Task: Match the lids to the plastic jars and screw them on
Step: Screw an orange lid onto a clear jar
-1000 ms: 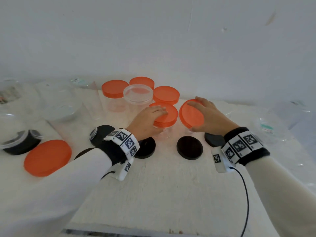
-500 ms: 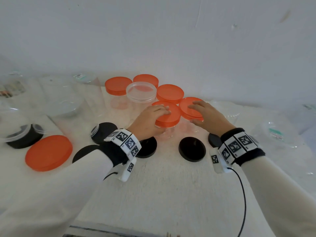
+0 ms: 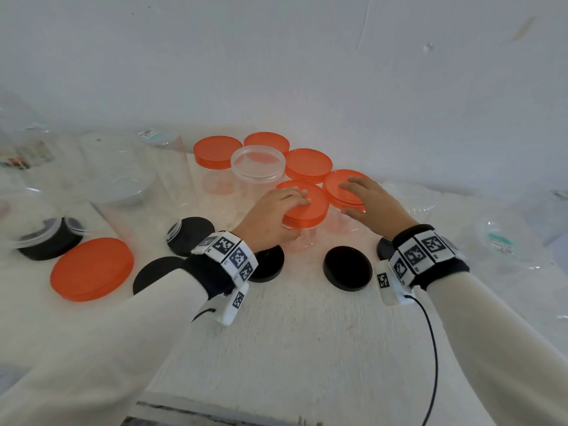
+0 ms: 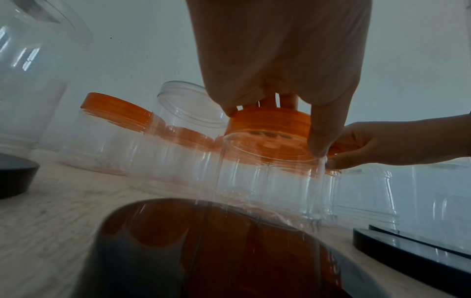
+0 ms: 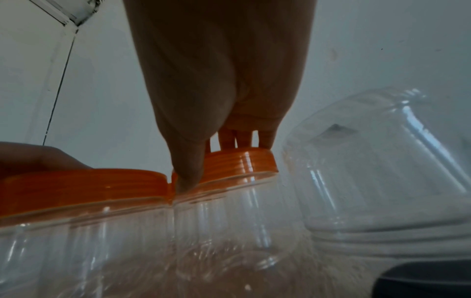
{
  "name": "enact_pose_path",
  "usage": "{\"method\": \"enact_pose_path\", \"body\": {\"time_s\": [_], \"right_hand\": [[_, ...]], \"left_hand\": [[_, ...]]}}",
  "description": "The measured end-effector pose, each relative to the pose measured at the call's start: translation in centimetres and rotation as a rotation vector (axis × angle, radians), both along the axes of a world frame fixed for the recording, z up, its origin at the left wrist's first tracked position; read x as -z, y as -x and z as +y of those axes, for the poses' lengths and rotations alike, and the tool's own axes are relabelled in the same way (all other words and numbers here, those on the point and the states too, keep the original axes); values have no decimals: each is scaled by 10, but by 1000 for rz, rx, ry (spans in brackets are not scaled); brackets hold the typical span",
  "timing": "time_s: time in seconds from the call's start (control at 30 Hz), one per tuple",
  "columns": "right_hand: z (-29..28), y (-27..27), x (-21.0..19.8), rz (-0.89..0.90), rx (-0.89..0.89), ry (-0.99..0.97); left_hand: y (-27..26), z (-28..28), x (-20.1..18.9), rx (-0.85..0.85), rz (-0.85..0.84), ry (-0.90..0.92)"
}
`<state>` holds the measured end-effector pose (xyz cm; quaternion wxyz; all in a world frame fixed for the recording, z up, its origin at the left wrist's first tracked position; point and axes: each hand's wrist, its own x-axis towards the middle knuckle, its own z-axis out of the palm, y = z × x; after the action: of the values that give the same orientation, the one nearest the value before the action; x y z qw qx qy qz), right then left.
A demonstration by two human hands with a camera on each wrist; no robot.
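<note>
- The left hand (image 3: 270, 215) sits on top of an orange lid (image 3: 307, 204). Its fingers (image 4: 328, 125) curl over the edge and hold the lid from above.
- That lid is on a clear jar (image 4: 267, 177) that stands upright on the white desk (image 3: 307, 333).
- The right hand (image 3: 373, 201) holds a second orange lid (image 3: 345, 187). The fingers lie across the top and the thumb (image 5: 188, 169) presses on the near edge.
- This second lid sits on its own clear jar (image 5: 229, 211), just beside the first jar. The two lids touch at their edges in the right wrist view.
- Behind them stand three more jars with orange lids: one on the back left (image 3: 216, 150), one at the far back (image 3: 267, 141) and one on the back right (image 3: 309, 164).
- Between those stands an open jar (image 3: 258, 162) with no lid on it.
- A big orange lid (image 3: 92, 269) lies flat on the desk, well off to the left.
- Black lids lie flat on the desk near the wrists. One black lid (image 3: 347, 267) lies between the two arms.
- Another black lid (image 3: 267, 262) is partly hidden under the left wrist.
- A large clear jar (image 5: 382, 171) lies tipped on its side to the right of the right hand.
- More clear tubs (image 3: 116, 176) stand at the far left, but they are blurry.
</note>
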<state>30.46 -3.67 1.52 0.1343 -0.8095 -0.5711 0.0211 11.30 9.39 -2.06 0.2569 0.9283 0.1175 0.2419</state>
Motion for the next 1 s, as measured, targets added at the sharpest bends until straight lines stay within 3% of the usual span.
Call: {"method": "enact_pose_path", "body": {"time_s": [0.3, 0.47, 0.63, 0.77, 0.87, 1.0], "right_hand": [[-15, -1, 0, -57, 37, -41], [-30, -5, 1, -126, 282, -114], [-36, -11, 8, -90, 527, -16], [-35, -14, 12, 38, 590, -92], [-35, -13, 12, 35, 594, -174], [-33, -9, 10, 5, 645, -138]], "left_hand": [[0, 1, 1, -9, -5, -2], [0, 0, -1, -5, -9, 5], [0, -1, -2, -3, -16, 11], [-1, 0, 0, -1, -17, 5], [-1, 0, 0, 3, -22, 11], [-1, -1, -1, -2, -8, 9]]}}
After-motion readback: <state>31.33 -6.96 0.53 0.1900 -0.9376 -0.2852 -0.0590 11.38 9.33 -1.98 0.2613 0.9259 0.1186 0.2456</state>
